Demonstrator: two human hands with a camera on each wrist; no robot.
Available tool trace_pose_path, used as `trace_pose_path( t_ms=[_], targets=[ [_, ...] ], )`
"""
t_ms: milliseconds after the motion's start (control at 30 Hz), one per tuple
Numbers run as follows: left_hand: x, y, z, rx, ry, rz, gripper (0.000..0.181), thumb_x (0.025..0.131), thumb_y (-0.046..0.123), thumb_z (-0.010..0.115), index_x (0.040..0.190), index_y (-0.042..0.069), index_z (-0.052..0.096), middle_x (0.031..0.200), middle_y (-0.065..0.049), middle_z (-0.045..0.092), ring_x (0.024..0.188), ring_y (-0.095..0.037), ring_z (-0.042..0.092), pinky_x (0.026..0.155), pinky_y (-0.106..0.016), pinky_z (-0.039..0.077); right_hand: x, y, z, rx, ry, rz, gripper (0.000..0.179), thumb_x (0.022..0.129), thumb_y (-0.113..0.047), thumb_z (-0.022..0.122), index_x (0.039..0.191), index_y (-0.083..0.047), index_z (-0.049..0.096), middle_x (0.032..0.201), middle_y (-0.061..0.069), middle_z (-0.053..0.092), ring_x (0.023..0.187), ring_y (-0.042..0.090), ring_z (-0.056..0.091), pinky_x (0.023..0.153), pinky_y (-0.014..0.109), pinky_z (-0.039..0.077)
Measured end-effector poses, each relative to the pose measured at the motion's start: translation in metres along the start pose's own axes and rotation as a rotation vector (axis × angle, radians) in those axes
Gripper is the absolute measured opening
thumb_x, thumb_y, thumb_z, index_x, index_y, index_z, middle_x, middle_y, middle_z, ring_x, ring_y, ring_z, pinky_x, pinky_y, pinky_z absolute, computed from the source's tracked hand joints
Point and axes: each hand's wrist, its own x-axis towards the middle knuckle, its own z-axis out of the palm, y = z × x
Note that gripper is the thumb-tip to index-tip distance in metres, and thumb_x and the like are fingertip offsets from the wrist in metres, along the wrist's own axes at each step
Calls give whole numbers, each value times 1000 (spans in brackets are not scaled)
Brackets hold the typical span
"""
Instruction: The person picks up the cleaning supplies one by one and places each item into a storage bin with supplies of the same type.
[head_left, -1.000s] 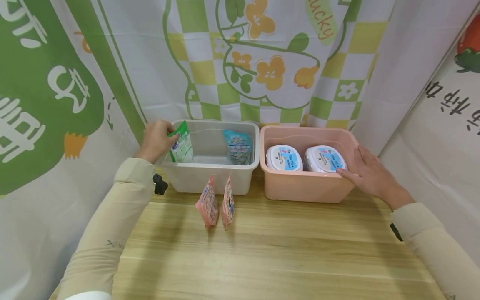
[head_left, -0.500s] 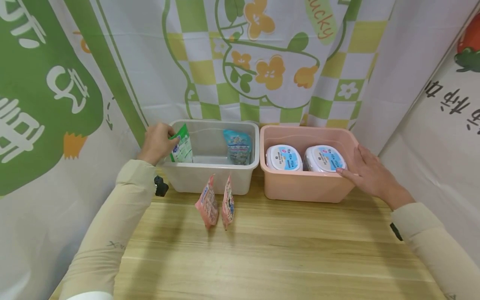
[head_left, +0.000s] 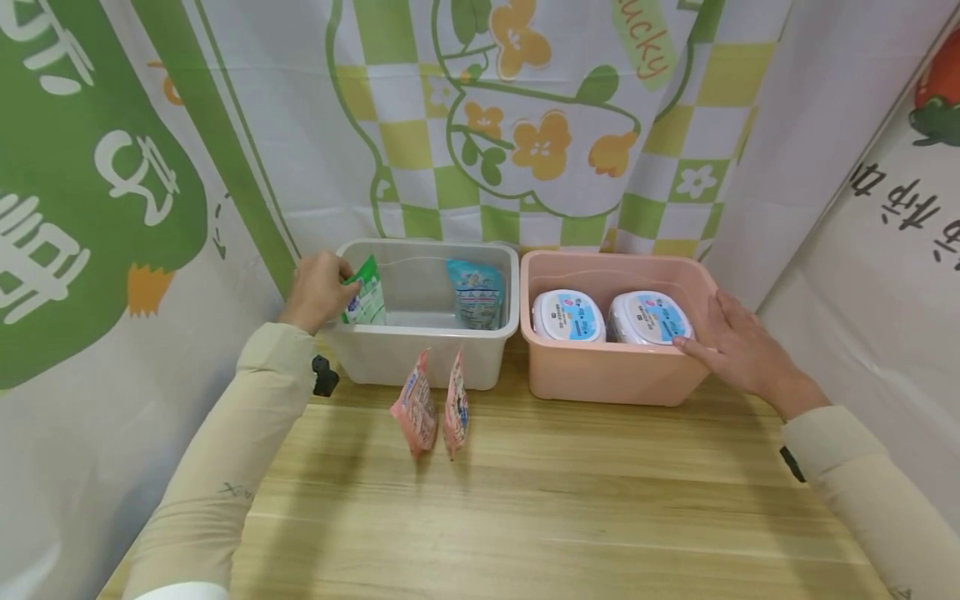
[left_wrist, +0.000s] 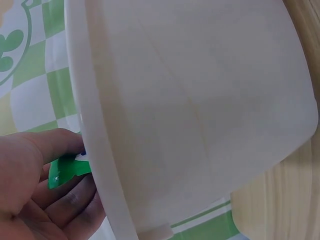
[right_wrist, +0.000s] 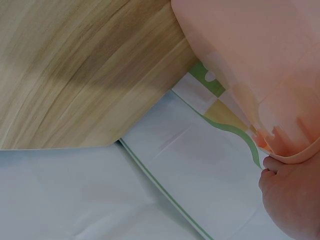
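My left hand (head_left: pixel 318 290) reaches over the left end of the grey-white plastic bin (head_left: pixel 420 354) and pinches the top of a green packet (head_left: pixel 367 300). That packet stands inside against the bin's left end; in the left wrist view, only its green corner (left_wrist: pixel 67 170) shows between the thumb and fingers. A teal packet (head_left: pixel 477 293) stands at the bin's right end. My right hand (head_left: pixel 742 350) holds the right end of the pink bin (head_left: pixel 607 375), its thumb at the front rim. Two white square tubs (head_left: pixel 568 317) with blue-printed lids sit in the pink bin.
Two pink packets (head_left: pixel 416 408) stand upright on the wooden table (head_left: pixel 525 508), in front of the grey-white bin. Both bins are side by side near the back edge, against a green-and-white printed cloth (head_left: pixel 540 150). Cloth panels also hang at both sides.
My left hand has moved slightly down and right, and the green packet has sunk a little deeper into the grey-white bin. My right hand has stayed in place.
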Motion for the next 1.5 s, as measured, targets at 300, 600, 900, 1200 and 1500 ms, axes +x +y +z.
trace_pose_path(
  t_ms=[300, 600, 900, 1200, 1500],
  targets=[
    [-2, 1, 1, 13, 8, 3, 23, 99, 8, 70, 108, -13, 76, 109, -33, 75, 91, -39, 72, 73, -45, 59, -1, -1, 0, 2, -2, -4, 105, 107, -66, 40, 163, 8, -10, 171, 30, -23, 160, 55, -9, 125, 75, 3],
    [-2, -4, 6, 33, 16, 52, 20, 97, 5, 70, 86, -10, 78, 90, -28, 76, 73, -31, 61, 72, -45, 52, 0, 0, 0, -5, -2, -7, 105, 107, -66, 40, 162, 8, -11, 171, 30, -23, 160, 55, -10, 125, 75, 3],
    [-1, -6, 7, 46, 15, 59, 21, 96, 6, 71, 81, -8, 76, 83, -25, 76, 70, -30, 60, 71, -46, 52, -2, -1, -1, 4, -3, -13, 104, 108, -64, 39, 162, 9, -10, 171, 31, -22, 160, 54, -10, 126, 74, 2],
    [0, -7, 9, 72, 16, 33, 19, 96, 6, 70, 90, -10, 77, 93, -29, 77, 79, -36, 65, 75, -52, 56, -2, -1, -1, -8, 6, -20, 104, 108, -64, 38, 162, 11, -10, 171, 31, -21, 160, 54, -7, 126, 73, 3],
    [0, -6, 11, 92, 4, 5, 20, 97, 8, 71, 94, -10, 77, 100, -30, 75, 92, -43, 67, 81, -57, 56, -2, -1, 0, -8, 7, -24, 103, 108, -64, 39, 162, 10, -10, 171, 30, -22, 160, 54, -8, 126, 74, 2]
  ],
)
